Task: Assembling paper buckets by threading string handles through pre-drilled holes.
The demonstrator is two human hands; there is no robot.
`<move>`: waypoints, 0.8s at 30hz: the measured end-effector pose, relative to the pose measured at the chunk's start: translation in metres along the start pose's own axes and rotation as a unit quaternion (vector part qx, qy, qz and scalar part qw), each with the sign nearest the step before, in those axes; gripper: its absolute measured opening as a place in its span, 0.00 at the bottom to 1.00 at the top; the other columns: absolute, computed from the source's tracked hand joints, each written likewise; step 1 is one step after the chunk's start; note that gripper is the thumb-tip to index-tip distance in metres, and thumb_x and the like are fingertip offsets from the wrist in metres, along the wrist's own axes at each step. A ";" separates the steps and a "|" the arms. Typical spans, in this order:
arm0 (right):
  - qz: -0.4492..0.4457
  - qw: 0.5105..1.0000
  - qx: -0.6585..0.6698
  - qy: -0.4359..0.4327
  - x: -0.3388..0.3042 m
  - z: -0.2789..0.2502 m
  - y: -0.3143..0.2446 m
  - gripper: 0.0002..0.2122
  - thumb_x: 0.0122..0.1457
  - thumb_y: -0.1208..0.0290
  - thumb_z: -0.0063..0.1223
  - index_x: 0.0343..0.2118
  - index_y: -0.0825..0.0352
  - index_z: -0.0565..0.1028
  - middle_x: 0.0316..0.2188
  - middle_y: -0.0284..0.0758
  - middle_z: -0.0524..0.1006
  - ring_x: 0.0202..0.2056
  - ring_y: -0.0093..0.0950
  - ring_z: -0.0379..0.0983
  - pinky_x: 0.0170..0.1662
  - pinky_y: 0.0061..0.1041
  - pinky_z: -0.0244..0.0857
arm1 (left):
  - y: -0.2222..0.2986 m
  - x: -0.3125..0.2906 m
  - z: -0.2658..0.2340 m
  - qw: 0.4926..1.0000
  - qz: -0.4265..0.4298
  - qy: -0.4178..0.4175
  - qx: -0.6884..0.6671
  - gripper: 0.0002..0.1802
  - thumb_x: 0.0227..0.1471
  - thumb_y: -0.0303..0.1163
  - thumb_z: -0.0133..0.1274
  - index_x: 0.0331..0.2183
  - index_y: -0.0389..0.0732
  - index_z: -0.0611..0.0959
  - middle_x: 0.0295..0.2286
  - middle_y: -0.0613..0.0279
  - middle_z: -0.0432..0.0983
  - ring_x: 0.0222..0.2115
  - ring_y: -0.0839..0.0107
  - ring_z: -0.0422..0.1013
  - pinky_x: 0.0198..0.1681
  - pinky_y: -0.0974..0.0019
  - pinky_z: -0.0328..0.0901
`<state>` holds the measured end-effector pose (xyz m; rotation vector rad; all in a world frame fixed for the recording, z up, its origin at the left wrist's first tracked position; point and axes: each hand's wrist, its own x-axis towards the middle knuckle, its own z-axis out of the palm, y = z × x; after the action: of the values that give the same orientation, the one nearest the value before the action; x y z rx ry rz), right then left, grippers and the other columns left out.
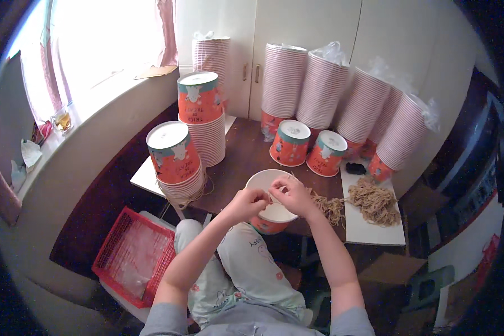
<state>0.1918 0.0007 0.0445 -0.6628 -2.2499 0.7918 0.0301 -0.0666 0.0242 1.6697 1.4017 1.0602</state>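
Note:
An orange paper bucket [267, 226] with a white inside stands upright, mouth up, at the table's near edge in front of my lap. Over its mouth, my left hand [246, 205] is closed with thumb and fingers pinched. My right hand [293, 195] comes in from the other side, also pinched, its fingertips close to the left ones. Whatever lies between the fingertips is too small to make out. Just right of the bucket, a bundle of tan twine [327, 208] lies at the table edge, partly behind my right forearm.
Upside-down orange buckets stand on the brown table, a single bucket [290, 144] among them. Tall nested stacks [284, 81] line the back, and another stack [172, 162] with cords is at left. A twine heap [373, 203] covers a white board; a red basket [134, 255] sits lower left.

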 end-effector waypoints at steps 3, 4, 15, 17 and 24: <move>0.051 0.998 0.030 0.009 -0.002 0.006 0.008 0.08 0.49 0.68 0.51 0.28 0.67 0.71 0.27 0.35 0.71 0.29 0.27 0.70 0.32 0.24 0.66 | 0.003 -0.003 -0.002 0.998 -0.028 -0.027 -0.059 0.11 0.42 0.31 0.49 0.28 0.34 0.79 0.19 0.62 0.73 0.20 0.78 0.68 0.26 0.73 0.64; 0.068 0.996 0.052 0.018 -0.004 0.008 0.012 0.08 0.49 0.68 0.52 0.28 0.68 0.71 0.25 0.35 0.72 0.28 0.27 0.71 0.32 0.24 0.65 | 0.005 -0.004 -0.002 0.996 -0.028 -0.028 -0.074 0.11 0.44 0.32 0.50 0.27 0.34 0.78 0.19 0.65 0.71 0.19 0.80 0.67 0.23 0.75 0.63; 0.065 0.993 0.081 0.061 -0.035 0.019 0.003 0.08 0.51 0.73 0.51 0.32 0.69 0.68 0.25 0.34 0.74 0.27 0.22 0.72 0.31 0.21 0.66 | -0.001 -0.013 -0.006 0.985 -0.055 -0.052 -0.157 0.11 0.47 0.34 0.51 0.27 0.35 0.78 0.21 0.67 0.73 0.21 0.80 0.68 0.24 0.77 0.64; 0.130 0.973 0.179 0.062 -0.036 0.021 -0.006 0.06 0.50 0.79 0.50 0.31 0.70 0.68 0.26 0.31 0.73 0.28 0.19 0.70 0.33 0.17 0.66 | -0.005 -0.015 -0.008 0.976 -0.069 -0.050 -0.198 0.11 0.48 0.34 0.51 0.28 0.34 0.78 0.23 0.65 0.74 0.22 0.79 0.69 0.26 0.75 0.64; 0.102 0.988 0.071 0.088 -0.042 0.025 -0.014 0.04 0.48 0.79 0.52 0.27 0.70 0.71 0.22 0.31 0.74 0.26 0.17 0.70 0.31 0.17 0.65 | -0.008 -0.015 -0.005 0.968 -0.063 -0.067 -0.232 0.10 0.48 0.33 0.49 0.30 0.35 0.78 0.23 0.66 0.74 0.24 0.82 0.68 0.25 0.78 0.63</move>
<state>0.1986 -0.0444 0.0214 -0.8684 -1.9672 0.9450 0.0208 -0.0798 0.0171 1.2689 1.0565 1.0810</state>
